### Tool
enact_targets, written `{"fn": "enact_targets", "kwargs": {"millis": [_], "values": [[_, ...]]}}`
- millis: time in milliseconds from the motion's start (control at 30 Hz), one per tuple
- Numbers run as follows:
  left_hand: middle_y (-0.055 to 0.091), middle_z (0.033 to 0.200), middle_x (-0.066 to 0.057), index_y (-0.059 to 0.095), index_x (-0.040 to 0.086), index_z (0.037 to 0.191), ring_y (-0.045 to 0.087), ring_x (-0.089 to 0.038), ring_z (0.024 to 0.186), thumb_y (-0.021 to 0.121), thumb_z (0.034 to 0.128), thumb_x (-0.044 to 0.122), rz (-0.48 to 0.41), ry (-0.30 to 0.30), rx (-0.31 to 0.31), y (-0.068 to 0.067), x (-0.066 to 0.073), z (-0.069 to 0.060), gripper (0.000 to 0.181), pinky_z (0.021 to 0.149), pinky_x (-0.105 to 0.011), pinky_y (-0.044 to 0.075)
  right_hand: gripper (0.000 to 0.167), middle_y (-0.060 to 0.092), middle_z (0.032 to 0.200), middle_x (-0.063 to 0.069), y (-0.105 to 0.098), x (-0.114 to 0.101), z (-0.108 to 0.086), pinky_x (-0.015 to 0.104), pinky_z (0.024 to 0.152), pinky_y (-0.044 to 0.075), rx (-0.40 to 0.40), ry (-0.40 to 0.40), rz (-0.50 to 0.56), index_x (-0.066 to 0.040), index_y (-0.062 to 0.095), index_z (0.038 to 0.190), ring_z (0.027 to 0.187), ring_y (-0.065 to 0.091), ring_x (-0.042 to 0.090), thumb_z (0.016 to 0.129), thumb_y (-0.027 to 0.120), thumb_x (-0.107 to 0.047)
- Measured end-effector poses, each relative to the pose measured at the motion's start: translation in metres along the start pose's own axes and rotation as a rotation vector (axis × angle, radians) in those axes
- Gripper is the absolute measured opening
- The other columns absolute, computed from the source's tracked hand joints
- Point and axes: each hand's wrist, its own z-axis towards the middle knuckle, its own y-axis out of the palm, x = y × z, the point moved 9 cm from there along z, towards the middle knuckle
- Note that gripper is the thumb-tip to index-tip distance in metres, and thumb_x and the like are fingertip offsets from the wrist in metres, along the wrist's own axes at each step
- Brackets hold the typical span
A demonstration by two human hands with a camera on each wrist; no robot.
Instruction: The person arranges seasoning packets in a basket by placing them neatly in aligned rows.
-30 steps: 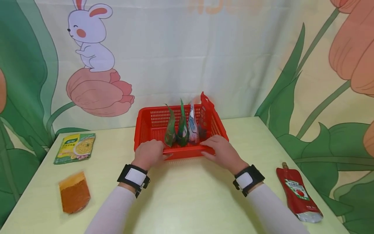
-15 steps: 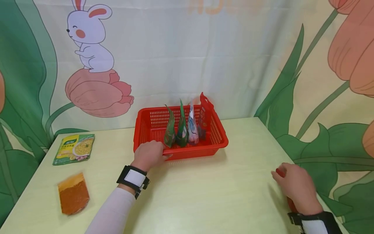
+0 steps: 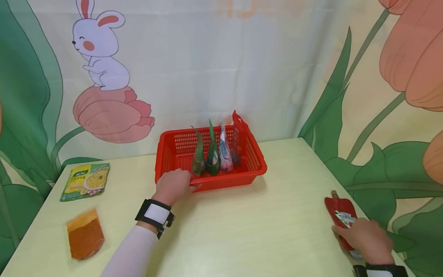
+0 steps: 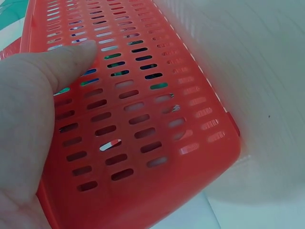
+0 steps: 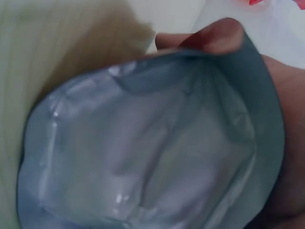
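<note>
My left hand (image 3: 173, 186) grips the front rim of a red plastic basket (image 3: 225, 181) near its left corner. In the left wrist view its thumb (image 4: 71, 62) presses on the outside of the slotted wall. Far to the right, my right hand (image 3: 367, 238) holds a red ketchup pouch (image 3: 340, 209) around its lower part, thumb along the left side. The capped spout points away from me. In the right wrist view the pouch's silvery bottom (image 5: 133, 143) fills most of the picture, with fingers partly hidden behind it.
Inside the basket stand two green packets (image 3: 199, 157), a white-blue packet (image 3: 225, 154) and a red packet (image 3: 239, 138). A yellow-green soup packet (image 3: 86, 181) and an orange-brown packet (image 3: 85, 235) lie on the left of the table (image 3: 242, 231). A printed curtain hangs behind.
My right hand has left the basket's front rim and moved right, over the ketchup pouch's spout end, then down to its lower part. The left hand stays on the basket.
</note>
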Motion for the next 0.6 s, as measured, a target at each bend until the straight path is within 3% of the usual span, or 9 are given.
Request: {"fn": "enact_targets", "kwargs": {"millis": [133, 433, 600], "values": [[0.063, 0.063, -0.001, 0.077, 0.011, 0.092, 0.057, -0.018, 0.057, 0.08, 0.0871, 0.045, -0.009, -0.005, -0.002, 0.001, 0.0, 0.001, 0.034, 0.057, -0.031, 0.052, 0.061, 0.061, 0.078, 0.014, -0.003, -0.001, 0.002, 0.034, 0.055, 0.048, 0.009, -0.001, -0.008, 0.002, 0.063, 0.083, 0.068, 0.06, 0.025, 0.088, 0.061, -0.059], [0.063, 0.063, -0.001, 0.078, 0.01, 0.093, 0.057, -0.019, 0.057, 0.079, 0.0879, 0.043, -0.013, 0.0, -0.011, -0.001, 0.001, -0.001, 0.034, 0.057, -0.03, 0.05, 0.056, 0.063, 0.081, 0.018, -0.003, -0.008, 0.0, 0.036, 0.056, 0.049, 0.086, -0.035, 0.028, 0.012, 0.06, 0.095, 0.07, 0.06, 0.026, 0.089, 0.068, -0.043], [0.064, 0.064, -0.001, 0.078, 0.009, 0.095, 0.056, -0.019, 0.057, 0.079, 0.0881, 0.043, -0.014, 0.007, -0.012, 0.0, 0.002, -0.001, 0.034, 0.059, -0.031, 0.052, 0.042, 0.061, 0.076, 0.016, -0.012, -0.013, -0.007, 0.034, 0.053, 0.046, 0.192, -0.101, 0.091, 0.009, 0.057, 0.09, 0.065, 0.059, 0.024, 0.092, 0.065, -0.033]]}}
